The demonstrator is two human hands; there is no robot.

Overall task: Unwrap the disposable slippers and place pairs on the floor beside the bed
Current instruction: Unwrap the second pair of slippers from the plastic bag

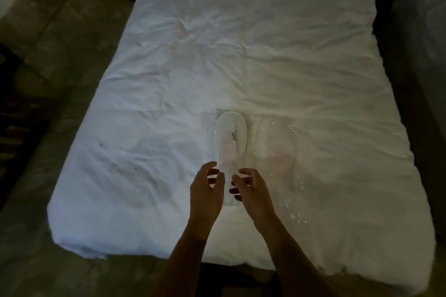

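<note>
A white disposable slipper pack [229, 138] in clear plastic lies on the white bed [169, 79], toe pointing away from me. A second wrapped pack [277, 152] lies just to its right, faint, with shiny plastic edges. My left hand [206, 190] and my right hand [251, 188] hover at the near end of the first pack, one on each side, fingers curled and apart. Whether the fingertips touch the plastic cannot be told.
The bed's rumpled white cover fills the view. Mottled floor [48, 128] runs along the left side and in front of the bed. A dark gap and another covered shape [424, 31] lie to the right.
</note>
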